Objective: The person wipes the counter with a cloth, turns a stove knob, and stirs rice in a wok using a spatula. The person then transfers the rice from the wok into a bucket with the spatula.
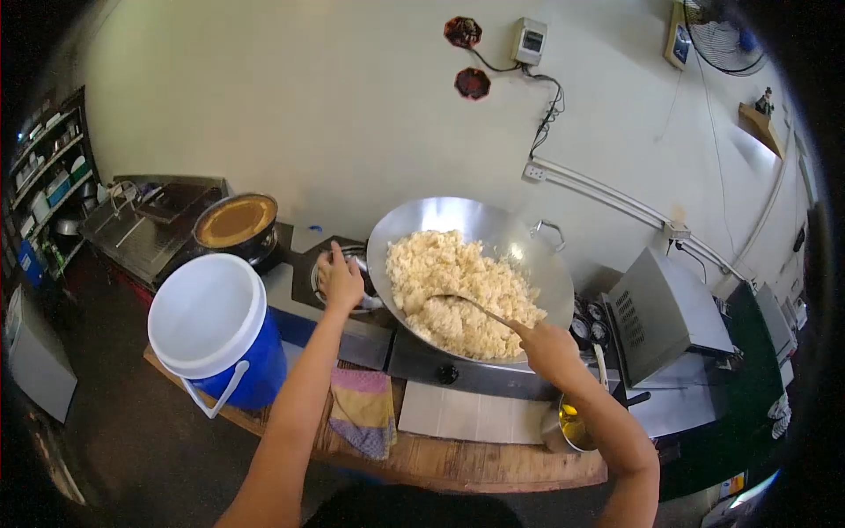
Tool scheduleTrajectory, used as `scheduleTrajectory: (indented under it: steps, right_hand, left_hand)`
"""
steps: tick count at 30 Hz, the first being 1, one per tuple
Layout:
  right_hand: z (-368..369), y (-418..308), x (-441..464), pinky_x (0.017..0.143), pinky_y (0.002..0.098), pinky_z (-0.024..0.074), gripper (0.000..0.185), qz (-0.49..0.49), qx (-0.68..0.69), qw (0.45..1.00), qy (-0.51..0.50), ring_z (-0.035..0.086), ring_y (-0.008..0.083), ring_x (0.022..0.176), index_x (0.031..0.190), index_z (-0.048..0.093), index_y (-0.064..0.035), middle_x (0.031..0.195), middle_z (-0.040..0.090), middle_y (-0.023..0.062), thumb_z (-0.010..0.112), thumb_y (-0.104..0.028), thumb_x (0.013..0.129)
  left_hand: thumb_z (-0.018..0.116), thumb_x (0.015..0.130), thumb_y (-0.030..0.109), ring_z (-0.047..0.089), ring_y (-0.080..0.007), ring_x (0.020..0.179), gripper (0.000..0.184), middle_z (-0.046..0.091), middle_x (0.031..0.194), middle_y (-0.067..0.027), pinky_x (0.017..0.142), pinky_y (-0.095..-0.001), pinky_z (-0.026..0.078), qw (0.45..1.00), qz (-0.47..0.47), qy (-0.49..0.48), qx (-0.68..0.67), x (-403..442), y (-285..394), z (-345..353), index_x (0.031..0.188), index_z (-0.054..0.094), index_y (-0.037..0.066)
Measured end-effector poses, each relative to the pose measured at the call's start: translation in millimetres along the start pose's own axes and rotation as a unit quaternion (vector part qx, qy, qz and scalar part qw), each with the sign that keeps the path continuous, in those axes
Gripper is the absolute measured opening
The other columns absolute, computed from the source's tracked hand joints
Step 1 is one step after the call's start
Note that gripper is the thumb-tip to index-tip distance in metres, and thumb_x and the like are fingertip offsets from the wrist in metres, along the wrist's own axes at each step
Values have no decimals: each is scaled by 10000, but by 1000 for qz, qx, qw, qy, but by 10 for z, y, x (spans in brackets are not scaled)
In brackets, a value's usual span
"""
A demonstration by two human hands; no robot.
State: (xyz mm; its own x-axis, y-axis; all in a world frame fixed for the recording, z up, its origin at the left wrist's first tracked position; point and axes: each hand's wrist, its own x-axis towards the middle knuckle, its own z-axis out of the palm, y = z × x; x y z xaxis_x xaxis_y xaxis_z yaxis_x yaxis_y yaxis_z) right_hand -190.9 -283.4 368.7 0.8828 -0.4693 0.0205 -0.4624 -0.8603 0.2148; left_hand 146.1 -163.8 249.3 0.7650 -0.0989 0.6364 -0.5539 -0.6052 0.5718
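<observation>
A large metal wok (553,275) on the stove holds a heap of pale cooked rice (458,273). My right hand (547,348) is closed round the handle of a ladle (484,310), whose head rests in the rice. My left hand (340,278) is raised left of the wok, above the stove, with its fingers partly curled; whether they hold anything is hidden. To its left stands an open blue cooler bucket (280,361) with a white rim and white inside.
A dark pan (236,222) of brown food sits at the back left. A striped cloth (363,412) and cardboard (475,414) lie along the wooden bench (493,465). A small pot (563,426) stands at the right, before a metal appliance (669,308).
</observation>
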Motion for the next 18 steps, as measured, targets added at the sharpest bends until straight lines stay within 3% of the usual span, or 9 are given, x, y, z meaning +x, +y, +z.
scheduleTrajectory:
  steps: [1,4,6,8,9,12,15,18]
  right_hand:
    - [-154,46,-62,588,398,481,374,5,-2,1000,-4,599,303,728,1152,447,-174,776,592,141,456,-95,787]
    - [-583,316,-262,590,399,483,357,9,9,1000,13,599,307,720,1151,456,-168,784,595,144,460,-118,797]
    - [-549,594,-240,601,400,484,356,38,-15,997,73,599,309,710,1148,464,-171,773,595,147,474,-130,795]
    - [-475,828,-205,606,402,485,359,73,-28,991,108,600,311,701,1149,469,-173,772,595,153,485,-141,792]
    - [-436,925,-168,607,403,486,362,93,-30,989,113,600,313,697,1151,470,-174,776,596,158,488,-146,790]
    - [-271,1183,-66,629,418,469,369,120,-18,983,138,588,320,711,1147,486,-161,762,589,163,506,-161,778]
    - [-103,1359,71,638,421,470,360,130,7,985,111,589,326,718,1133,500,-155,779,593,171,509,-167,773]
    - [237,1567,309,647,422,476,332,133,-3,988,75,593,328,738,1087,526,-142,793,598,180,497,-142,757]
  left_hand:
    - [504,762,168,361,-329,1092,395,491,1041,-190,941,-516,192,993,100,52,26,-29,245,-269,1145,480,75]
    - [501,741,169,389,-331,1076,275,504,1065,-162,941,-519,166,939,279,-197,29,-176,691,-494,969,605,55]
    - [483,742,188,387,-306,1092,227,511,1089,-139,934,-494,172,881,350,-301,105,-385,863,-171,826,657,70]
    - [463,751,191,392,-290,1089,243,515,1091,-137,927,-472,182,824,399,-363,172,-557,1043,-5,850,653,76]
    - [453,755,192,395,-281,1087,252,517,1091,-136,924,-461,188,793,421,-391,205,-594,1096,62,863,651,79]
    - [552,703,242,398,-311,1076,180,509,1070,-161,937,-497,175,791,443,-361,219,-579,1131,197,828,659,168]
    - [512,711,184,419,-267,1063,225,525,1071,-123,908,-449,203,780,439,-385,225,-525,1197,66,855,654,85]
    - [531,694,163,401,-309,1067,175,519,1035,-151,917,-464,212,813,396,-369,215,-473,1169,-46,794,652,85]
